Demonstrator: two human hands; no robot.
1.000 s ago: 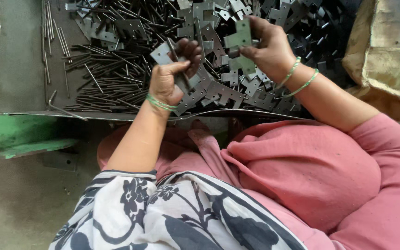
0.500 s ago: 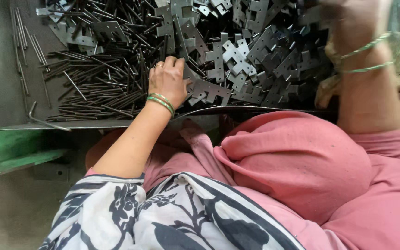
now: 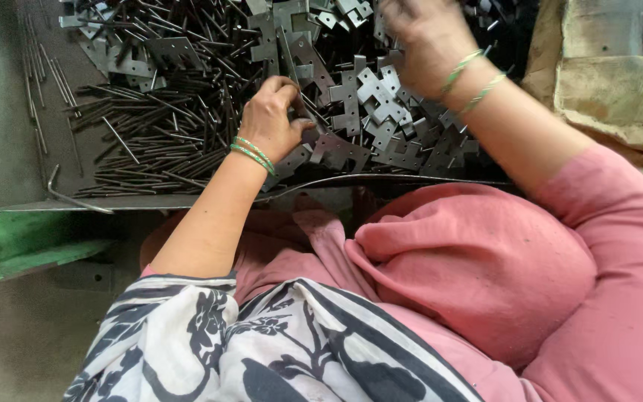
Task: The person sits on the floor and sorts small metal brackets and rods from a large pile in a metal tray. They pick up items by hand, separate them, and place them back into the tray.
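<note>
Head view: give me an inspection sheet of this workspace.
Surface: grey sheet-metal tray, bent front edge.
Job's things: flat grey notched metal plates; thin dark metal rods.
Clutter: loose rods along the tray's left side.
Hands: left hand on the plates, fingers curled; right hand raised, blurred, grip unclear.
Cables: nothing seen.
Surroundings: brown sack at right; green ledge at lower left.

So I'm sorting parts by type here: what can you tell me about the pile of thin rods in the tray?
The rods are thin, dark, straight metal lengths, heaped loosely and crossing one another in the tray's left half. A few lie apart near the left wall, one with a bent end. Flat notched plates mix in at the top and right. The left hand rests at the pile's right edge.
</note>
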